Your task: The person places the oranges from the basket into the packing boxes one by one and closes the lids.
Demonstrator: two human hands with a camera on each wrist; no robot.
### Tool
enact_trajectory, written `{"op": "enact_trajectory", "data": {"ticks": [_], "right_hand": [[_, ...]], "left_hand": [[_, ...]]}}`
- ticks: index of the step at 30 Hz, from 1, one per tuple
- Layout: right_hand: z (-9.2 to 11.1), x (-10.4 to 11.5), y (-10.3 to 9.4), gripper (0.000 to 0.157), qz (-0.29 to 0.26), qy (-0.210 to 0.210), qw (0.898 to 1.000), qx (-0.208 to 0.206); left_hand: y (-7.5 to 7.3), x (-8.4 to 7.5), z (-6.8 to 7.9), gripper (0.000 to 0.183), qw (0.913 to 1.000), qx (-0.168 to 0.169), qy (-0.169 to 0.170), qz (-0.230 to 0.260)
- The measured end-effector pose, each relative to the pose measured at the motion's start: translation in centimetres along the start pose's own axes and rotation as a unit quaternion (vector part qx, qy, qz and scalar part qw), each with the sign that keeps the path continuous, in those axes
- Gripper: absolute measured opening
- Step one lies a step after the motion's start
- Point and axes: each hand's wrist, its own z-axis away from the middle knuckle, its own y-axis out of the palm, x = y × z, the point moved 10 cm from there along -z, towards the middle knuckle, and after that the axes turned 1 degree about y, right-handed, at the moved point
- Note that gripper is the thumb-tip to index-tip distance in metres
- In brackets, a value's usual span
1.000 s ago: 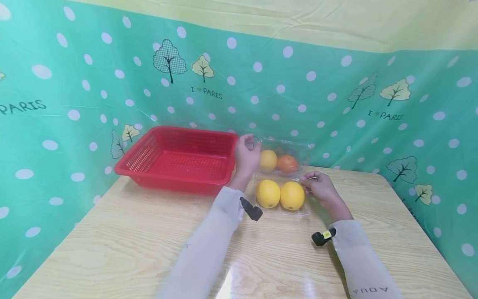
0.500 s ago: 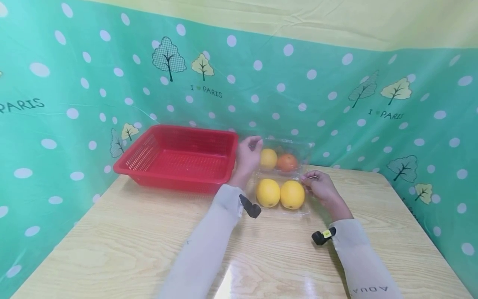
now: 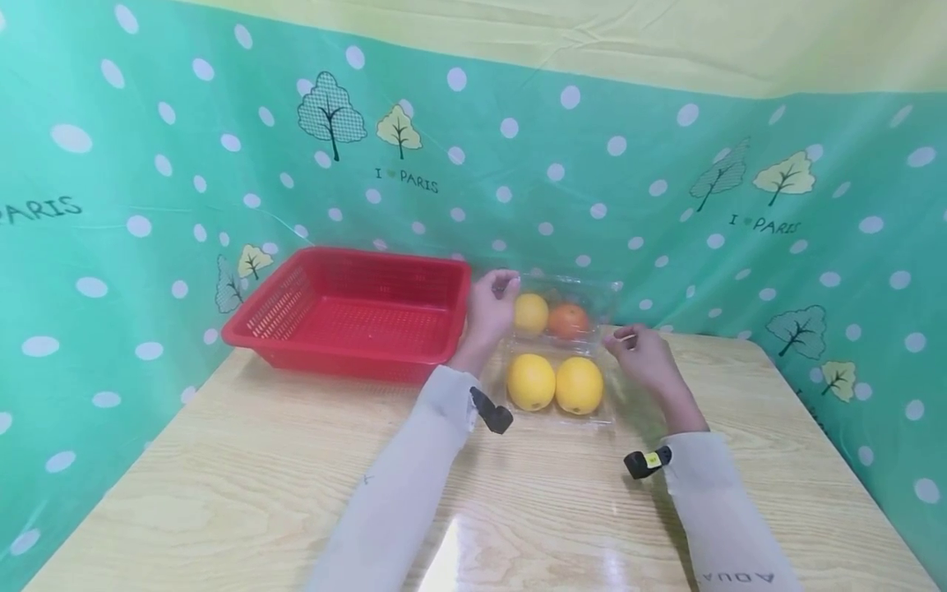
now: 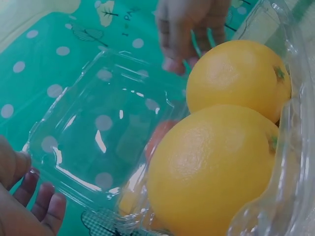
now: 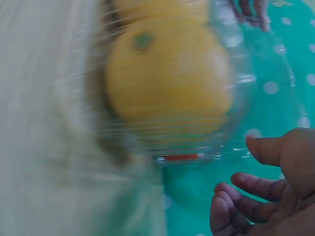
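Observation:
A hinged clear plastic fruit box [image 3: 562, 421] stands on the table with its lid raised at the back. Two yellow oranges, a left one [image 3: 530, 382] and a right one [image 3: 579, 385], sit side by side in its base. Through the lid [image 4: 113, 128] show a yellowish fruit [image 3: 530, 315] and a redder orange one [image 3: 569, 321]. My left hand [image 3: 491, 308] pinches the lid's upper left edge between thumb and fingers. Just off the box's right side is my right hand [image 3: 645, 359], its thumb [image 5: 266, 150] and loosely bent fingers apart with nothing between them.
To the left of the box stands a red plastic basket [image 3: 348, 366] with slotted sides, close to my left hand. The wooden table [image 3: 296, 477] ends at a green dotted curtain [image 3: 547, 197] hanging behind and at both sides.
My right hand has let go of the box's right edge and moved slightly up and to the right. My left hand stays at the lid, which is still raised.

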Motion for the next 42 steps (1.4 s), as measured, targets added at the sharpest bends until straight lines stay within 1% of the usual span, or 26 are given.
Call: {"op": "enact_trajectory", "data": {"ticks": [2,6,9,11,14,17,19,24,27,31,35,39,42], "right_hand": [[0.2,1.2,-0.8,0.062,0.001,-0.022,1.000,-0.021],[0.4,3.5,-2.2,0.063,-0.011,-0.061,0.996,-0.068],[0.3,5.3,-3.4,0.058,-0.016,-0.091,0.990,-0.107],[0.3,6.5,-4.2,0.053,-0.010,-0.112,0.985,-0.129],[0.2,7.9,-5.0,0.046,0.014,-0.134,0.980,-0.146],[0.0,8.5,-5.1,0.040,0.037,-0.142,0.979,-0.140],[0.0,8.5,-4.9,0.035,0.044,-0.138,0.981,-0.128],[0.3,8.1,-4.7,0.028,0.054,-0.129,0.985,-0.104],[0.9,8.4,-4.8,0.024,0.069,-0.145,0.982,-0.097],[2.0,8.8,-4.9,0.018,0.091,-0.170,0.978,-0.086],[2.8,8.7,-4.7,0.014,0.109,-0.178,0.976,-0.065],[3.7,8.7,-4.5,0.011,0.123,-0.187,0.974,-0.047],[4.6,8.9,-4.2,0.008,0.136,-0.204,0.969,-0.035]], "left_hand": [[-0.3,-0.1,0.1,0.024,1.0000,0.000,0.002,0.002],[-0.8,-0.3,0.2,0.024,0.9999,0.001,0.011,0.000],[-0.8,-0.4,0.1,0.026,0.9998,0.007,0.018,-0.003],[-0.7,-0.7,0.0,0.027,0.9996,0.014,0.024,-0.005],[-0.5,-1.1,-0.1,0.027,0.9990,0.025,0.033,-0.013],[-0.5,-1.4,0.0,0.025,0.9982,0.034,0.041,-0.027],[-0.6,-1.5,0.2,0.024,0.9975,0.041,0.046,-0.036],[-0.6,-1.8,0.6,0.023,0.9929,0.062,0.072,-0.072],[-0.6,-2.1,0.8,0.021,0.9887,0.077,0.088,-0.094],[-0.6,-2.8,1.2,0.018,0.9813,0.102,0.121,-0.109],[-0.6,-3.5,1.9,0.015,0.9704,0.138,0.161,-0.117],[-0.7,-4.3,2.7,0.012,0.9540,0.172,0.208,-0.131],[-0.8,-4.8,3.4,0.009,0.9392,0.197,0.240,-0.147]]}}
